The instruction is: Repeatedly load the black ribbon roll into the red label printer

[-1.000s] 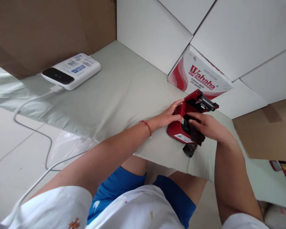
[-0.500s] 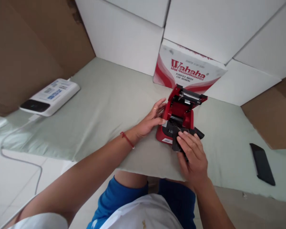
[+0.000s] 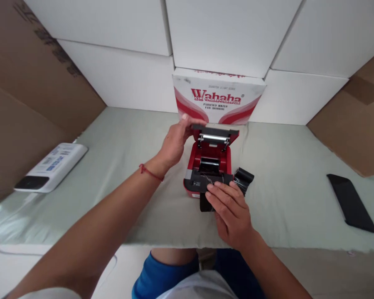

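Observation:
A small red label printer (image 3: 191, 160) stands on the cloth with its lid (image 3: 216, 129) raised and a black roll (image 3: 209, 164) inside. At the lid's upper left corner, my left hand (image 3: 174, 143) has its fingers closed on the edge. My right hand (image 3: 232, 211) lies at the printer's front, fingers together over a black ribbon (image 3: 206, 203) that hangs past the front edge. The thumb is mostly hidden below. Just right of the printer is a small roll of black ribbon (image 3: 244, 176), close to my right fingertips.
A Wahaha carton (image 3: 218, 99) stands behind the printer, against white boxes (image 3: 218, 33). A white power bank (image 3: 54, 164) with a cable lies left, a black phone (image 3: 351, 203) right. Brown cardboard walls (image 3: 355, 120) flank the cloth-covered table (image 3: 286, 166).
My left hand has moved up from the printer's left side to the lid, which is tipped lower. My right hand stays on the ribbon at the front. The view has turned.

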The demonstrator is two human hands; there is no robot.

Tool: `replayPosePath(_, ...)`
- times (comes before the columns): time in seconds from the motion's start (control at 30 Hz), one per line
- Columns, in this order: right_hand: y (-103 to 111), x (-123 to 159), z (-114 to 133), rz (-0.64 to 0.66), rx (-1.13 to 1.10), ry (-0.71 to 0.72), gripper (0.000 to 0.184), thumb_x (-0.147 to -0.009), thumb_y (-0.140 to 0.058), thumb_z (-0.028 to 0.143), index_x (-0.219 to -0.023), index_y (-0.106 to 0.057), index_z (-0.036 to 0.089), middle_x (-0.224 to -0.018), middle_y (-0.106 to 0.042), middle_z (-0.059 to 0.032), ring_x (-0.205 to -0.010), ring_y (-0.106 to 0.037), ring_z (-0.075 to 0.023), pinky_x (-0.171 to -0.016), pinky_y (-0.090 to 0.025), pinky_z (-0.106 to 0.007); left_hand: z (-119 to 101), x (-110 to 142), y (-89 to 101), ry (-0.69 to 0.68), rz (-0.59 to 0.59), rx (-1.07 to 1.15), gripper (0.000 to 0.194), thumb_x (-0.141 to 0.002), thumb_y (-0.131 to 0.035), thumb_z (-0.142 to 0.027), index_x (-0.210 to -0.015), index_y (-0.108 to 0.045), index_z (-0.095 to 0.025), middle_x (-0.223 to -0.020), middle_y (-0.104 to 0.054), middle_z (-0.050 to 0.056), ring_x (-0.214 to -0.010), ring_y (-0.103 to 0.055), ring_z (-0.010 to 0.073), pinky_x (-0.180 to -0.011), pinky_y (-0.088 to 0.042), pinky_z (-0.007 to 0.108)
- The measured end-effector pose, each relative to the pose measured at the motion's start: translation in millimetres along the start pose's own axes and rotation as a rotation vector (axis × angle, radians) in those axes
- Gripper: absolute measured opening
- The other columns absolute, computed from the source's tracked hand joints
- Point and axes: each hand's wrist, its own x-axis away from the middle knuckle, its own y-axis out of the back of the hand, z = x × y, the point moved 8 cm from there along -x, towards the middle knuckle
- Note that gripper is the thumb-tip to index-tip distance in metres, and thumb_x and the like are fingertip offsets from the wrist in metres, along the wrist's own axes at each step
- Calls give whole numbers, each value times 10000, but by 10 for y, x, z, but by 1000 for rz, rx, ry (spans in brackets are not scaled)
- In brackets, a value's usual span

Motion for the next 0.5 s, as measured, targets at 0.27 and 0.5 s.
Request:
replayPosePath(0.27,609,72,-275,-178,-105,-198,632,-1009,-550,76,-1610,-621,261,-1540,-730,-101,-1447,-671,-280,-1173,-600,-523,-91,897,37,-297,213,-266,542,-1186,-385,-526,-1282,-865,-293,-1378,-841,71,-1401,-743,283,-1344,-446,575)
replayPosePath(0.5,334,-327,-823,97,-148,-195,437,-1165,-476,323,-1551,-678,283,-1558,-728,-115,-1504,-641,-287,-1266,-517,-577,-157,1047,-16,-410,195,-384,488,-1197,-367,-394,-1409,-799,-316,-1429,-818,63,-1415,-735,269,-1300,-488,561)
